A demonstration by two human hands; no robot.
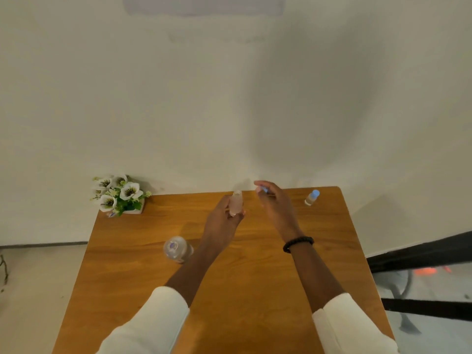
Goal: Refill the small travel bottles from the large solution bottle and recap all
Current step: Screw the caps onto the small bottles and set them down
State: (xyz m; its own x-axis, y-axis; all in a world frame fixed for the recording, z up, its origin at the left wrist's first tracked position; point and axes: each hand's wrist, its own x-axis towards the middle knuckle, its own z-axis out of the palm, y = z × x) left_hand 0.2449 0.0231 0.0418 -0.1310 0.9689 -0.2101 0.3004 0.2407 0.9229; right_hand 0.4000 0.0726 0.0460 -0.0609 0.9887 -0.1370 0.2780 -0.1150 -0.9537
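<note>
My left hand [224,215] grips a small clear travel bottle [236,202] upright above the far middle of the wooden table [255,290]; its neck shows no cap. Just to its right, my right hand [272,200] pinches a small blue cap [264,189] in its fingertips, a short gap away from the bottle's mouth. A second small travel bottle [312,197] with a blue cap stands at the far right of the table. The large clear solution bottle [177,249] stands on the left of the table, seen from above, its top blurred.
A white pot of artificial white flowers [120,195] sits at the table's far left corner against the pale wall. Dark furniture [421,256] and floor lie to the right of the table's edge.
</note>
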